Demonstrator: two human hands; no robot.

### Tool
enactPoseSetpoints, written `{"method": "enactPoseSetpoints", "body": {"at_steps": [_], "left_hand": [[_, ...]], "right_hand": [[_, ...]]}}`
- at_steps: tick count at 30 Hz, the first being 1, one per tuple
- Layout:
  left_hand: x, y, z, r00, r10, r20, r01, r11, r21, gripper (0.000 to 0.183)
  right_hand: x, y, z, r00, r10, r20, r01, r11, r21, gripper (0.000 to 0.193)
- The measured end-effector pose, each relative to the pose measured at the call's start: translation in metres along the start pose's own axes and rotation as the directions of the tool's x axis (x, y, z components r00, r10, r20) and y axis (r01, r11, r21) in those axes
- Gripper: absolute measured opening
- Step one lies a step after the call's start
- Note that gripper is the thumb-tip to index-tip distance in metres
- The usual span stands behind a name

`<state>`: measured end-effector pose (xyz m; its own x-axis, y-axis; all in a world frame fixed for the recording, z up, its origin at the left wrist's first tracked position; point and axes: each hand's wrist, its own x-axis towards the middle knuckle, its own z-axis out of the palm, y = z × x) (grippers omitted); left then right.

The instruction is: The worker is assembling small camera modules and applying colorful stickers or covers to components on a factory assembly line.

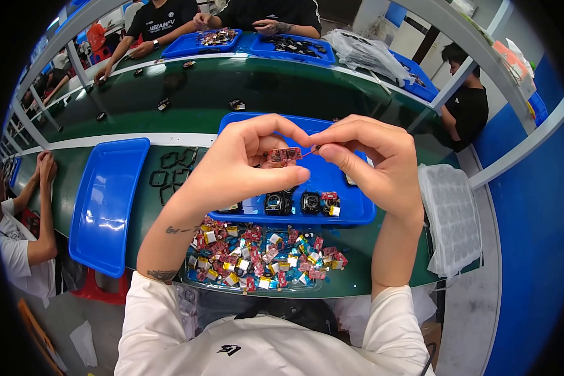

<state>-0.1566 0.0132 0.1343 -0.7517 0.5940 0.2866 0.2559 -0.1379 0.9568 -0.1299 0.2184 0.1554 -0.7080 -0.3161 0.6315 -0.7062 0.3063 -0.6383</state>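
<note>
Between the thumb and fingers of my left hand (232, 160) is a small red circuit board (282, 154), raised above a blue tray (357, 210). A thin reddish wire (308, 152) runs from the board toward my right hand (382, 164). The right thumb and forefinger pinch a tiny black part (316, 150) at the wire's end; its exact kind is too small to tell. Both forefingers meet just above it. Black square watch cases (277, 203) stand in the tray below, one beside a red board with a white battery (332, 205). My hands hide the tray's middle.
Close to my body lies a clear tray heaped with red boards and batteries (250, 254). A blue tray (106, 207) and black frames (169, 169) are at left, stacked white plastic trays (452, 219) at right. Beyond runs a green conveyor (194, 91), where other people work.
</note>
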Motion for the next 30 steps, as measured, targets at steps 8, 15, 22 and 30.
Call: {"method": "enactPoseSetpoints", "body": {"at_steps": [8, 15, 22, 30], "left_hand": [[-0.001, -0.002, 0.003, 0.97, 0.173, -0.169, -0.16, 0.983, 0.088, 0.013], [0.0, -0.003, -0.002, 0.995, 0.067, -0.077, -0.072, 0.995, -0.068, 0.014], [-0.002, 0.005, -0.01, 0.99, 0.136, -0.039, -0.138, 0.988, -0.063, 0.009], [-0.003, 0.002, -0.014, 0.981, 0.158, -0.109, -0.156, 0.988, 0.019, 0.009]], "right_hand": [[0.001, 0.001, -0.001, 0.977, 0.21, 0.017, -0.204, 0.917, 0.344, 0.009], [0.0, 0.009, 0.008, 0.959, 0.217, 0.182, -0.282, 0.772, 0.569, 0.013], [0.006, 0.03, 0.013, 0.944, 0.302, 0.132, -0.33, 0.872, 0.362, 0.011], [-0.004, 0.057, 0.04, 0.797, 0.529, 0.292, -0.072, 0.563, -0.823, 0.04]]}}
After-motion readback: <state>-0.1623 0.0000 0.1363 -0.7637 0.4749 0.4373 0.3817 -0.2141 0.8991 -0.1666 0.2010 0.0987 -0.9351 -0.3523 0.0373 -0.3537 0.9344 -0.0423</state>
